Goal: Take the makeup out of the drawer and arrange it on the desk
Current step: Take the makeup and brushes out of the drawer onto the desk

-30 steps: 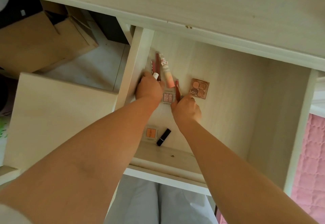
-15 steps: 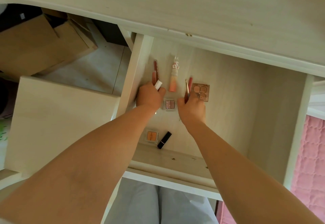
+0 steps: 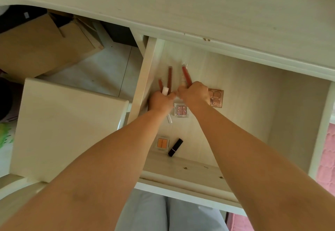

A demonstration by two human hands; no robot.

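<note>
Makeup sticks (image 3: 169, 77) bunched in our left hand (image 3: 161, 102), more (image 3: 186, 75) clutched at one o'clock in our right hand (image 3: 194, 93) (blurred); overfull grips risked dropping one.

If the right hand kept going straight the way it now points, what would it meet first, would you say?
Probably nothing nearby: the right hand grips red tubes pointing toward the drawer's back, where bare floor runs under the desk edge. Depth is unclear.
</note>
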